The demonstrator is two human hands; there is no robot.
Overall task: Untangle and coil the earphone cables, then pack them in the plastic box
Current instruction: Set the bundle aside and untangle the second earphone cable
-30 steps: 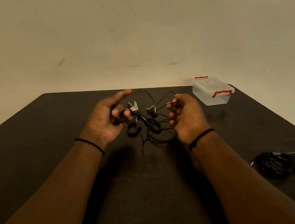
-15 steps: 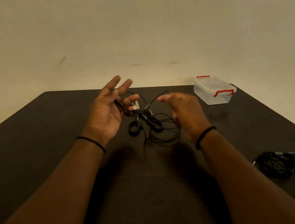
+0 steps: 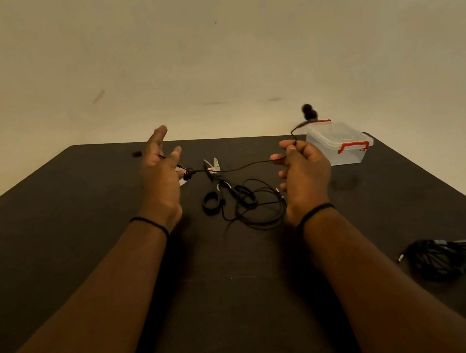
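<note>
Dark table (image 3: 51,237), plain beige wall (image 3: 203,42), lidded plastic box (image 3: 338,143) near far edge

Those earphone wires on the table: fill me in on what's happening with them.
A person is untangling them. The right hand pinches one black cable and pulls it taut toward the left hand; its earbud end swings blurred above the right hand. How the left hand holds it is unclear. A loose tangle lies on the dark table. The plastic box sits shut, and another cable bundle waits at the right.
</note>
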